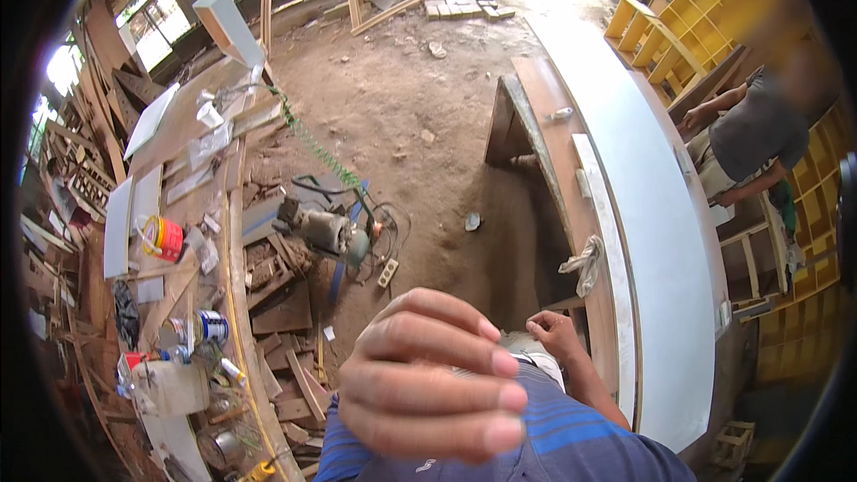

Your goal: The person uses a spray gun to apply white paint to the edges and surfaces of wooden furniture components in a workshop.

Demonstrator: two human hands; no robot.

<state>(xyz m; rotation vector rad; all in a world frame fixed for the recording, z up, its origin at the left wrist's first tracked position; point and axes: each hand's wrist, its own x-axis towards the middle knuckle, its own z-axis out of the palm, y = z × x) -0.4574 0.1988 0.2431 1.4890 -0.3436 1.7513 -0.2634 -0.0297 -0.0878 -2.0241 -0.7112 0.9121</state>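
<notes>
My left hand (433, 379) is raised close in front of my blue striped shirt (580, 419). Its fingers stretch to the right, gently bent with gaps between them, and nothing shows in them; the thumb is hidden. Lower and farther off, my right hand (555, 336) hangs beside the right-hand bench, fingers loosely bent and apart, with nothing visible in it. Nearest to that hand is a crumpled plastic bag (585, 265) on the bench's inner edge. A long pale panel (661, 250) lies along this bench.
At left, a cluttered wooden bench (234, 241) carries a red-yellow bucket (163, 238), cans and a jerrycan (170, 388). An air compressor (326, 232) with a green coiled hose (317, 152) and a socket strip (387, 273) sit on the dirt floor. Another person (759, 125) stands beyond the panel, near yellow shelving (705, 0).
</notes>
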